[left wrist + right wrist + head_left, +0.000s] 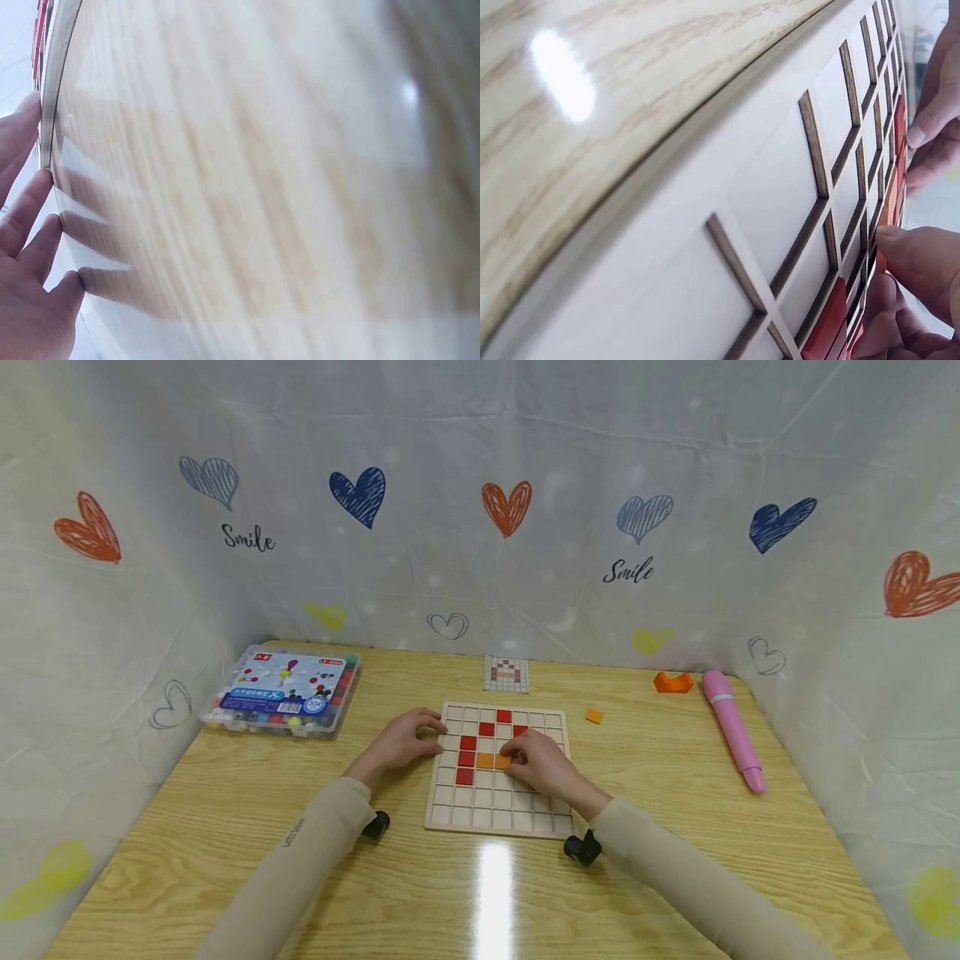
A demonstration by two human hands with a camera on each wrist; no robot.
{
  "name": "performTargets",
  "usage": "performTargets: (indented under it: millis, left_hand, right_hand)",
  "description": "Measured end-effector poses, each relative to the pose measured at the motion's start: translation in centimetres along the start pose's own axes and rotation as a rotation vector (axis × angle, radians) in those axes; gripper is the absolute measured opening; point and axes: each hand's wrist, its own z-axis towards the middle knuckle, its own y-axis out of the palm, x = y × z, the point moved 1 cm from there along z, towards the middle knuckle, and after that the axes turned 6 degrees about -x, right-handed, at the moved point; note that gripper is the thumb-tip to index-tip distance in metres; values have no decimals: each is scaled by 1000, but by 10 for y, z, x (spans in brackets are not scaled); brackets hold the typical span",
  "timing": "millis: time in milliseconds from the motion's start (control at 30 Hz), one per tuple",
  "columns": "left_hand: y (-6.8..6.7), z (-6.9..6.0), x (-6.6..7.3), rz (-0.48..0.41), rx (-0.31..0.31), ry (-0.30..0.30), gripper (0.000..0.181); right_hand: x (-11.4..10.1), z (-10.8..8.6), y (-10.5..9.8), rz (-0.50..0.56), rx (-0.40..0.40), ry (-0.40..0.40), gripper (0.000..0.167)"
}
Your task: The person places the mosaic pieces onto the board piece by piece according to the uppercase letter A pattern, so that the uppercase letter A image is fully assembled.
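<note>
A wooden grid board (483,817) lies on the table, with several red square tiles (467,758) in its cells. My left hand (403,742) rests at the board's left edge; its fingers touch the rim in the left wrist view. Over the middle of the grid, my right hand (546,767) pinches an orange tile (503,762) between thumb and fingers. Just left of it sits another orange tile (485,761) in a cell. The right hand hides some cells on the right side. A loose orange tile (594,716) lies right of the board.
A small card with a grid pattern (506,675) lies behind the board. At back left is a clear box (281,691) of colourful parts. An orange curved piece (673,682) and a pink pen-shaped object (733,731) lie at right. A heart-printed curtain (420,560) surrounds the table.
</note>
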Motion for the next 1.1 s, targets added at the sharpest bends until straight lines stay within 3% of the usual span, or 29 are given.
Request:
performTargets:
  millis: [1100]
  left_hand:
    - [1, 0, 1, 13, 2, -2, 25]
  right_hand:
    - [-1, 2, 5, -23, 28, 50, 21]
